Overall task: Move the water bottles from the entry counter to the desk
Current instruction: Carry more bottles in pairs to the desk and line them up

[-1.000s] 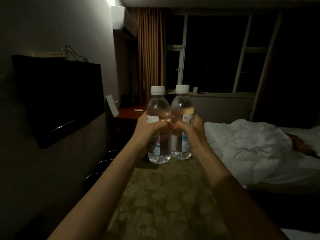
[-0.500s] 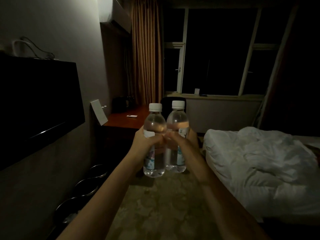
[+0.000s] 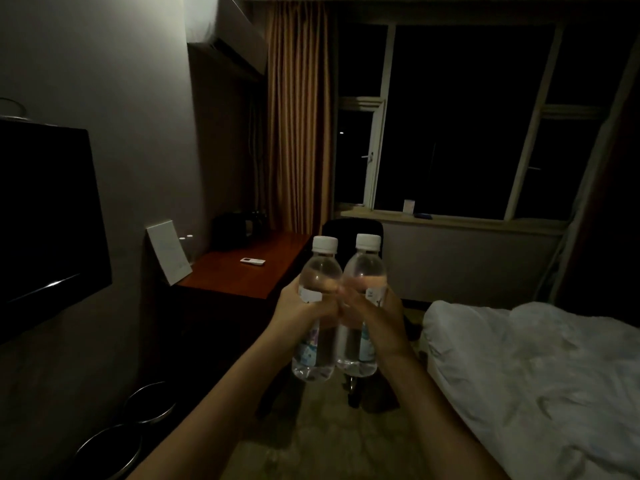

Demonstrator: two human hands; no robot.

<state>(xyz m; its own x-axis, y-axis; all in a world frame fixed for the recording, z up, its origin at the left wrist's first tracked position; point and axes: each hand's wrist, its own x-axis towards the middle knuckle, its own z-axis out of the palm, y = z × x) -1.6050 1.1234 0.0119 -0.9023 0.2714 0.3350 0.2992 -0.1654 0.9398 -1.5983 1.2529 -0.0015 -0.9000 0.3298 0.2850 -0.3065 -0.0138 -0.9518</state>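
Note:
I hold two clear water bottles with white caps upright and side by side in front of me. My left hand (image 3: pixel 300 310) is wrapped around the left bottle (image 3: pixel 318 271). My right hand (image 3: pixel 375 315) grips the right bottle (image 3: pixel 365 270). The bottles touch each other. The reddish wooden desk (image 3: pixel 249 271) stands ahead to the left against the wall, beyond and a little left of the bottles. The entry counter is out of view.
A white remote (image 3: pixel 252 261), a leaning white card (image 3: pixel 169 251) and a dark kettle tray (image 3: pixel 235 228) are on the desk. A dark chair (image 3: pixel 349 225) stands behind the bottles. A bed (image 3: pixel 536 368) fills the right; two bins (image 3: pixel 149 403) sit on the floor at left, under a wall television (image 3: pixel 45 216).
The view has moved forward through the room: desk, chair and window loom larger and nearer. Both hands keep the same grip on the bottles, which now sit lower in the frame.

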